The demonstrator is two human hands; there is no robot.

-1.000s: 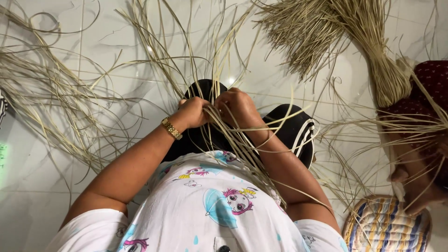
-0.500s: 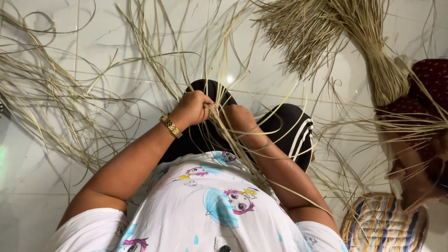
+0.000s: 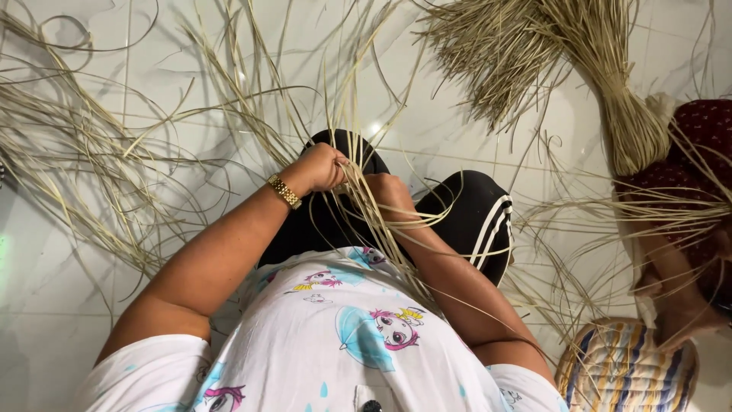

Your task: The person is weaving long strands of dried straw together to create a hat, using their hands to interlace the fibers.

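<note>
Both hands are closed around thin dried straw strands [image 3: 358, 191] above the person's lap: the left hand [image 3: 324, 166], gold bracelet [image 3: 284, 191] at its wrist, grips a cluster, and the right hand [image 3: 385, 189] pinches strands just beside it. The strands fan out over the white tiled floor [image 3: 76, 252], with a tied straw bundle [image 3: 610, 99] well apart at the upper right

The floor [image 3: 69, 305] was white and shiny, made of big tiles with thin lines between them. A small bright spot of light [image 3: 374, 128] shone on it. Far to the right of that spot and lower down, a striped cushion [image 3: 625, 374] lay on the floor. No walls or windows showed.
</note>
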